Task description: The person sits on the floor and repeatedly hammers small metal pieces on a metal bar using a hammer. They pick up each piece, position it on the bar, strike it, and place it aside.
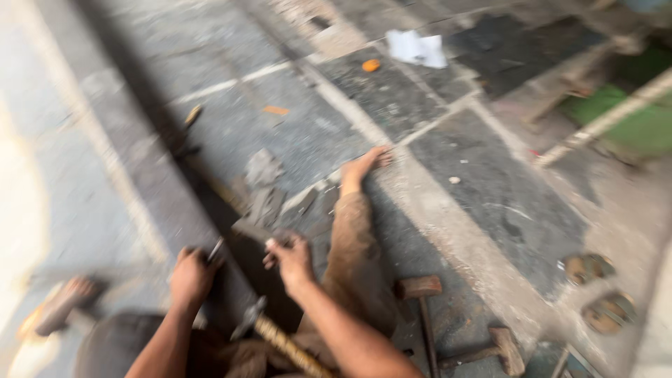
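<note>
The picture is blurred by motion. My left hand (190, 276) is closed around a thin metal rod or chisel whose tip sticks up from the fist. My right hand (290, 257) rests with curled fingers on a dark flat metal piece (259, 273) lying on the stone floor; whether it grips the piece is unclear. A ribbed steel bar (280, 343) runs between my forearms toward the camera. My leg in brown trousers (353, 252) stretches forward, its bare foot (367, 162) on the floor.
Two hammers (423, 301) (500, 350) lie on the floor at the lower right. A pair of sandals (598, 290) sits further right. White paper (418, 49) and an orange bit (371, 66) lie far ahead. A raised stone edge (133, 154) runs at left.
</note>
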